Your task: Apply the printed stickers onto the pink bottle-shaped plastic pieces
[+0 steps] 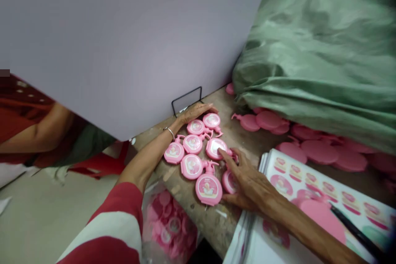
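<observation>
Several small, flat, round pink pump bottles with baby-picture labels lie bunched on the worn tabletop. Behind the farthest labelled bottle, my left hand rests with its fingers stretched out along the group's edge. On the near side, my right hand is spread, its index finger touching one bottle. A partly hidden bottle lies between that finger and the thumb. Closest to me is another labelled bottle, pump pointing away.
Sticker sheets are stacked at right, with a pink bottle and black pen on them. Unlabelled bottles lie by a green sack. A clear bag of pink pieces hangs below the table edge. A grey panel stands behind; another person sits left.
</observation>
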`<state>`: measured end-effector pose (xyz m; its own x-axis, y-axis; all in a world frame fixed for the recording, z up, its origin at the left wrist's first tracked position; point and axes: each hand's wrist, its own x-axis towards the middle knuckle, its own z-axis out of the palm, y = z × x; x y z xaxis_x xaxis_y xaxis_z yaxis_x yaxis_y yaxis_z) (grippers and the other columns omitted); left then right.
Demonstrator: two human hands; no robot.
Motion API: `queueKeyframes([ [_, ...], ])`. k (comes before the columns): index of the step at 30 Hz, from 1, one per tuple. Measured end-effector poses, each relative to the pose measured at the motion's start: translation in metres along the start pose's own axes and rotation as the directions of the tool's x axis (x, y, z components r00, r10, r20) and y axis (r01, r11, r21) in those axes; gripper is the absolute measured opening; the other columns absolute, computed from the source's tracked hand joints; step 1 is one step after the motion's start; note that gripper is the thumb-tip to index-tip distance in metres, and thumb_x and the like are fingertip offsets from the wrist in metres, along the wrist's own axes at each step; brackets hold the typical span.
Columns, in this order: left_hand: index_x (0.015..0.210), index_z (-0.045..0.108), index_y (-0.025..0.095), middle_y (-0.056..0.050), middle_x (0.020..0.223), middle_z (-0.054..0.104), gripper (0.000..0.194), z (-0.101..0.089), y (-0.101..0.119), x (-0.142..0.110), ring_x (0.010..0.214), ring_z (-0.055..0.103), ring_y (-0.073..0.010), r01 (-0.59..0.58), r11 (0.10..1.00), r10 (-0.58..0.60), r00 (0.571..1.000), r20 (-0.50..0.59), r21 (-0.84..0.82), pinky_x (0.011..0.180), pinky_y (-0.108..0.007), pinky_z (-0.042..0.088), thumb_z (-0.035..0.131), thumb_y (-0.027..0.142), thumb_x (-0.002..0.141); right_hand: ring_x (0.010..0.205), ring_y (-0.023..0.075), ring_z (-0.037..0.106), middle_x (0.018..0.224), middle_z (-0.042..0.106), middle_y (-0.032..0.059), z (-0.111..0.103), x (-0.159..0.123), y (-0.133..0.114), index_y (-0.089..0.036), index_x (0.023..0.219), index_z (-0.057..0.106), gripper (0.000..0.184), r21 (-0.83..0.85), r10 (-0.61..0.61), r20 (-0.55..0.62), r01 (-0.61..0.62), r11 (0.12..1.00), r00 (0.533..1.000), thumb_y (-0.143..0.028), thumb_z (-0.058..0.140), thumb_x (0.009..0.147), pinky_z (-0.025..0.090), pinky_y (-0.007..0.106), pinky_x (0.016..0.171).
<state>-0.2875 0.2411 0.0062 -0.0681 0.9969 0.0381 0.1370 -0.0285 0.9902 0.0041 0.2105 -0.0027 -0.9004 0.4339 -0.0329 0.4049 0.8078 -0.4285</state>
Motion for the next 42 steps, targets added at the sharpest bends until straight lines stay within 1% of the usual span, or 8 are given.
queueKeyframes([
  [3,0.098,0.073,0.008,-0.014,0.103,0.074,0.054,-0.004,0.001,-0.043,0.097,0.067,-0.0222,0.064,0.996,-0.066,0.998,-0.018,-0.070,0.097,-0.038,0.046,0.054,0.057,0.084,0.126,0.0411,0.046,0.148,0.029,0.0205,0.012,-0.015,-0.012,-0.025,0.153,0.022,0.117,-0.012,-0.075,-0.033,0.074,0.997,0.997,-0.048,0.080,0.054,0.050,0.052,0.090],
  [14,0.103,0.075,0.017,-0.009,0.108,0.072,0.044,0.007,0.025,-0.204,0.102,0.065,-0.0224,0.036,0.999,-0.030,0.974,-0.224,0.022,0.095,-0.034,0.045,0.045,0.048,0.093,0.114,0.0388,0.054,0.145,0.039,0.0234,0.032,-0.058,-0.088,-0.023,0.152,0.023,0.114,-0.170,-0.283,0.020,0.282,0.944,0.959,-0.040,0.082,0.057,0.051,0.049,0.082],
  [20,0.092,0.076,0.014,-0.010,0.097,0.074,0.041,0.033,0.010,-0.282,0.094,0.066,-0.0222,0.092,0.989,-0.140,0.850,-0.508,-0.119,0.090,-0.031,0.048,0.052,0.048,0.090,0.092,0.0303,0.060,0.135,0.055,0.0218,0.047,-0.071,-0.135,-0.019,0.140,0.046,0.065,-0.458,-0.447,-0.050,0.377,0.805,0.893,-0.012,0.060,0.077,0.046,0.043,0.070],
  [27,0.084,0.076,0.014,-0.011,0.086,0.075,0.037,0.061,-0.006,-0.341,0.087,0.069,-0.0228,0.273,0.946,-0.324,0.784,-0.529,-0.174,0.088,-0.035,0.051,0.059,0.047,0.085,0.096,0.0262,0.061,0.132,0.059,0.0169,0.053,-0.079,-0.154,-0.018,0.132,0.053,0.047,-0.370,-0.598,-0.089,0.531,0.762,0.797,-0.010,0.047,0.086,0.047,0.040,0.076],
  [31,0.084,0.074,0.015,-0.008,0.085,0.075,0.033,0.061,0.008,-0.347,0.084,0.069,-0.0201,0.328,0.935,-0.342,0.733,-0.588,-0.135,0.085,-0.031,0.052,0.064,0.047,0.082,0.094,0.0283,0.062,0.124,0.062,0.0216,0.004,-0.087,-0.110,-0.012,0.127,0.054,0.039,-0.389,-0.523,-0.186,0.426,0.817,0.832,-0.018,0.047,0.089,0.051,0.040,0.071],
  [34,0.085,0.074,0.016,-0.007,0.085,0.074,0.035,0.065,0.027,-0.332,0.083,0.068,-0.0199,0.358,0.931,-0.320,0.712,-0.625,-0.069,0.082,-0.029,0.052,0.063,0.049,0.082,0.099,0.0265,0.062,0.117,0.063,0.0174,-0.045,-0.113,-0.055,-0.014,0.124,0.055,0.033,-0.342,-0.302,-0.347,0.180,0.922,0.888,-0.027,0.048,0.093,0.052,0.039,0.078],
  [38,0.084,0.073,0.016,-0.006,0.081,0.073,0.036,0.098,0.048,-0.277,0.076,0.065,-0.0182,0.267,0.964,-0.220,0.831,-0.511,0.019,0.077,-0.028,0.052,0.060,0.049,0.084,0.091,0.0241,0.062,0.102,0.067,0.0111,-0.075,-0.166,0.018,-0.019,0.112,0.059,0.028,-0.175,0.095,-0.582,-0.238,0.955,0.807,-0.038,0.050,0.094,0.051,0.039,0.081],
  [42,0.084,0.071,0.015,-0.005,0.077,0.070,0.037,0.171,0.065,-0.205,0.070,0.061,-0.0159,0.177,0.984,-0.167,0.951,-0.260,0.019,0.067,-0.026,0.049,0.054,0.048,0.086,0.094,0.0262,0.060,0.104,0.067,0.0121,-0.061,-0.191,0.055,-0.017,0.113,0.059,0.034,-0.095,0.295,-0.616,-0.440,0.893,0.731,-0.042,0.051,0.092,0.048,0.041,0.082],
])
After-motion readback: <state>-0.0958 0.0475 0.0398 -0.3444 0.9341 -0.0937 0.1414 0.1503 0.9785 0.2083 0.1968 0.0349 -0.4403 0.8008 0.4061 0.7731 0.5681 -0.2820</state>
